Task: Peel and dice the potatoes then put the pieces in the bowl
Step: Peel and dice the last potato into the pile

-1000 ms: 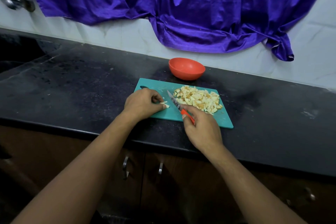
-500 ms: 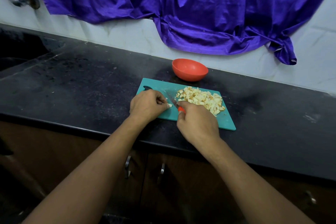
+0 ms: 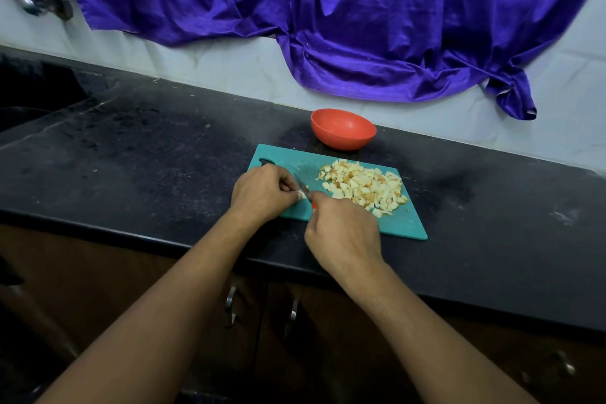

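Observation:
A teal cutting board (image 3: 403, 226) lies on the black counter, with a pile of diced potato pieces (image 3: 362, 185) on its right half. My left hand (image 3: 262, 193) pinches a small potato piece (image 3: 303, 195) against the board's near left part. My right hand (image 3: 344, 233) grips a small knife (image 3: 301, 183) with an orange handle; its blade stands right beside the pinched piece. An empty orange bowl (image 3: 342, 128) sits just behind the board, near the wall.
The black counter (image 3: 147, 154) runs left to a dark sink (image 3: 29, 98) under a tap (image 3: 36, 3). A purple cloth (image 3: 328, 16) hangs on the white wall. Cabinet doors with metal handles (image 3: 231, 305) are below the counter edge.
My right hand has drawn closer to my left, bringing the knife blade against the small potato piece. The potato pile and bowl have not moved.

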Motion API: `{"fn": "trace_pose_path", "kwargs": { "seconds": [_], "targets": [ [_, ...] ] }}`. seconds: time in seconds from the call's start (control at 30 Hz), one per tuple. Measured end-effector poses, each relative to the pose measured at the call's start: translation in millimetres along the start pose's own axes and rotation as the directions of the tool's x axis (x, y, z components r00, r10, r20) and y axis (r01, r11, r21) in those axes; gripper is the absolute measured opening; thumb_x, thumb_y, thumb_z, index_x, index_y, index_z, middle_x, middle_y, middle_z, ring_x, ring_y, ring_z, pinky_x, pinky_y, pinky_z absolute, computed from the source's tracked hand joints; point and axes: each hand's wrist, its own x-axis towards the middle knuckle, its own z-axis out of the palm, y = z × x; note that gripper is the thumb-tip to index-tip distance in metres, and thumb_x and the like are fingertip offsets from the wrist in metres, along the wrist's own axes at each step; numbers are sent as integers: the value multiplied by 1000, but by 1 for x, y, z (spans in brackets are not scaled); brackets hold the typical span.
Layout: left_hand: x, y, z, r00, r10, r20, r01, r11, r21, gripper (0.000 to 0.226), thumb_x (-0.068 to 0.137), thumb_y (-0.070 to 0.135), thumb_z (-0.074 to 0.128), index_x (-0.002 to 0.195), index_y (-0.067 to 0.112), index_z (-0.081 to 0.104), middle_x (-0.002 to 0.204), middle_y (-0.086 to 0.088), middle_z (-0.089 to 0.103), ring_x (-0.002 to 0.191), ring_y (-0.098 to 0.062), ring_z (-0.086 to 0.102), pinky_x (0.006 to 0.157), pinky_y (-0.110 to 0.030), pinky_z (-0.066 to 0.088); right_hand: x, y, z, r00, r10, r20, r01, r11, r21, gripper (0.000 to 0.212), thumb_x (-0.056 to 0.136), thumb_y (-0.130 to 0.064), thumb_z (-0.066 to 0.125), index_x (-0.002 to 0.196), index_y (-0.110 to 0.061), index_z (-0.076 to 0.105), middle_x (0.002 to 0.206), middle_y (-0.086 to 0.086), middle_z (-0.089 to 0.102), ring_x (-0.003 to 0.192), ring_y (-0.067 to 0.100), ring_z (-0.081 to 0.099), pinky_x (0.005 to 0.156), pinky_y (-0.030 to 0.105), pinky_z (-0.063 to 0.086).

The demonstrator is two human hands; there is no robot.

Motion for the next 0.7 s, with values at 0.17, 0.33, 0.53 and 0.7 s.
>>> {"fn": "trace_pose_path", "kwargs": {
  "seconds": [0.17,0.33,0.53,0.7],
  "targets": [
    [-1,1,0,1000,4,-7,-3,999,35,7,83,38,77,80,36,70,80,18,68,86,-6,65,73,-27,48,-10,2,13,999,-40,23,42,995,-89,57,104,-26,45,160,-25,32,99,5,67,89,25,65,67,36,42],
    [-1,2,0,1000,15,-10,-15,999,42,6,83,38,76,86,34,74,80,18,67,86,-5,65,70,-27,47,-8,6,11,996,-81,40,85,989,-119,58,104,-26,47,160,-26,31,101,5,67,91,24,65,70,37,45],
    [-2,1,1,1000,6,-19,-6,1000,28,9,84,39,77,90,33,75,81,18,67,83,-2,62,71,-27,46,-11,25,14,996,67,-63,-61,994,94,45,105,-32,45,149,-33,50,100,-3,70,90,17,64,73,35,54],
    [-2,-3,0,999,31,-10,-31,999,-11,11,82,42,80,88,33,77,82,17,70,82,-2,64,69,-26,47,-7,32,4,987,161,-19,-148,943,298,42,104,-32,51,145,-37,56,118,-8,71,93,15,66,74,33,53]
  ]
}}
